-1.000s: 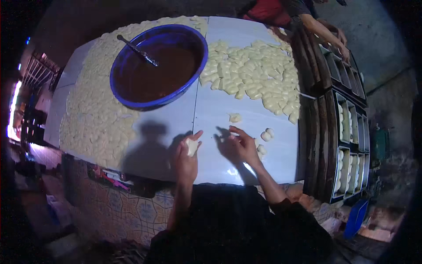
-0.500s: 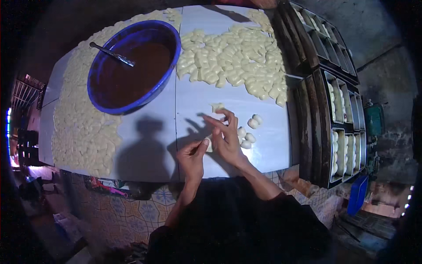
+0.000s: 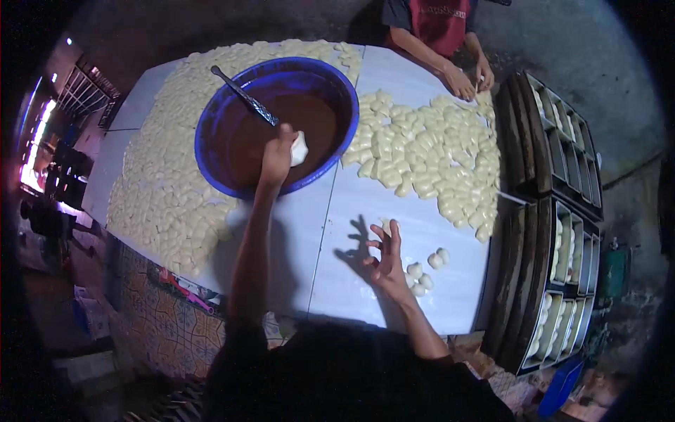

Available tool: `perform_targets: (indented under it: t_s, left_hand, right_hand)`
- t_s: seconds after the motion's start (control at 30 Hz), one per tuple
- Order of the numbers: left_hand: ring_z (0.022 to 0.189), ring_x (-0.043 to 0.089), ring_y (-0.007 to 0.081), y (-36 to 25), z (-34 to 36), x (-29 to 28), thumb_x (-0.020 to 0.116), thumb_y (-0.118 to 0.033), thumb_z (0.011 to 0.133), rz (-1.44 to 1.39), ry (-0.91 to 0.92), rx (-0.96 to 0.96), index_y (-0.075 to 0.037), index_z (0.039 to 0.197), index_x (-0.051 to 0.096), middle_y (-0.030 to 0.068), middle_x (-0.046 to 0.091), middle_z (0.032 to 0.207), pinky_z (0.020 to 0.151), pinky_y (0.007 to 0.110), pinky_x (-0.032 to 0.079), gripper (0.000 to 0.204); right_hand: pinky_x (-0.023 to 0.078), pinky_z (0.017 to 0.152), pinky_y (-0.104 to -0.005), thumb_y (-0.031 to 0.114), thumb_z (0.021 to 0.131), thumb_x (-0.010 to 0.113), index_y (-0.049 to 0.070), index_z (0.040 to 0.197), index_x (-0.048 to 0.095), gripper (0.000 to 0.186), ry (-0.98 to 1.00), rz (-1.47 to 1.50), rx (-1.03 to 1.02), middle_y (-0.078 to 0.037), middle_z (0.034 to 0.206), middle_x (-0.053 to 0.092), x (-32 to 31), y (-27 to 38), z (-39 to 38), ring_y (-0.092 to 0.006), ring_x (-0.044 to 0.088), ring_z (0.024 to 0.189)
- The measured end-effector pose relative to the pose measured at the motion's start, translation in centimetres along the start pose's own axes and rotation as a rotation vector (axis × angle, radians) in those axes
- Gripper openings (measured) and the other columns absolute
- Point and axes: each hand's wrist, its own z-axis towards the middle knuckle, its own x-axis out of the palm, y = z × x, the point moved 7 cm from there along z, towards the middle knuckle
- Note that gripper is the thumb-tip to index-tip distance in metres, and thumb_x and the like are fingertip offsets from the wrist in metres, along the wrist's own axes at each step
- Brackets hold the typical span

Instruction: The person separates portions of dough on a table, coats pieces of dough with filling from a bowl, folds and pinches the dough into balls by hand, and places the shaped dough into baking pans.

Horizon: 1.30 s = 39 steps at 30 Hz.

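Left hand [image 3: 276, 160]'s got a white dough piece [image 3: 299, 149] gripped over the blue bowl [image 3: 204, 156]; I'd hold it lightly and level, clear of the brown mix [image 3: 235, 144]. Right hand [image 3: 389, 266]'s open, looks empty, near the dough balls [image 3: 415, 270]. Half a second ago both hands were close together over the tabletop [image 3: 351, 197].

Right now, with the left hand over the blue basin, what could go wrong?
The dough piece in the left hand might slip into the brown mixture below. That hand is close to the long-handled utensil leaning in the blue basin and could knock it. The right hand, near the dough balls, might nudge them.
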Motion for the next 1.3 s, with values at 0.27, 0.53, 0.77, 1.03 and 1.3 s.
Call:
perform_targets:
  t_s: [0.27,0.53,0.77,1.03,1.3]
  left_hand:
    - [0.068,0.060,0.0215,2.4,-1.7,2.2,0.020,-0.070,0.092,0.333,0.022,-0.165,-0.001,0.086,0.070,0.0128,0.063,0.071,0.067,0.034,0.045,0.086]
    - [0.104,0.056,0.0203,-1.2,-19.9,9.5,0.029,-0.053,0.099,-0.704,0.148,-0.565,0.009,0.136,0.041,0.0141,0.061,0.112,0.094,0.032,0.039,0.073]
    - [0.097,0.058,0.0116,-1.8,-25.6,10.2,0.058,0.004,0.087,-0.354,0.365,-0.339,0.001,0.138,0.043,0.0081,0.054,0.117,0.079,0.024,0.050,0.054]
    - [0.096,0.062,0.0167,-2.1,-27.5,11.4,0.062,0.006,0.085,-0.243,0.484,-0.127,0.005,0.116,0.059,0.0103,0.058,0.105,0.082,0.026,0.053,0.032]
    - [0.085,0.061,0.0112,-0.1,-28.7,13.9,0.066,-0.001,0.087,-0.402,0.383,-0.333,0.004,0.094,0.063,0.0058,0.060,0.092,0.069,0.023,0.051,0.010]
  right_hand:
    - [0.046,0.084,-0.0293,0.027,0.087,0.067,0.011,0.151,0.019,0.081,-0.095,-0.014,0.032,-0.010,0.145,0.034,-1.5,-0.5,0.3,-0.0162,0.048,0.112]
    - [0.046,0.084,-0.0232,0.017,0.093,0.061,-0.002,0.131,0.049,0.044,-0.303,0.244,0.519,-0.009,0.115,0.057,-1.1,-3.0,-0.4,-0.0113,0.055,0.093]
    - [0.042,0.084,-0.0355,0.004,0.079,0.067,0.005,0.125,0.057,0.047,0.047,-0.960,-0.265,-0.013,0.119,0.048,1.8,4.6,-4.1,-0.0272,0.046,0.097]
    - [0.046,0.070,-0.0248,0.000,0.083,0.064,0.000,0.090,0.064,0.006,-0.270,-0.485,-0.196,-0.010,0.111,0.053,-2.1,6.1,-6.0,-0.0146,0.057,0.087]
    - [0.050,0.074,-0.0297,0.010,0.088,0.062,0.003,0.106,0.069,0.020,-0.129,-0.818,-0.174,-0.011,0.093,0.063,-1.2,7.3,-8.6,-0.0203,0.063,0.087]
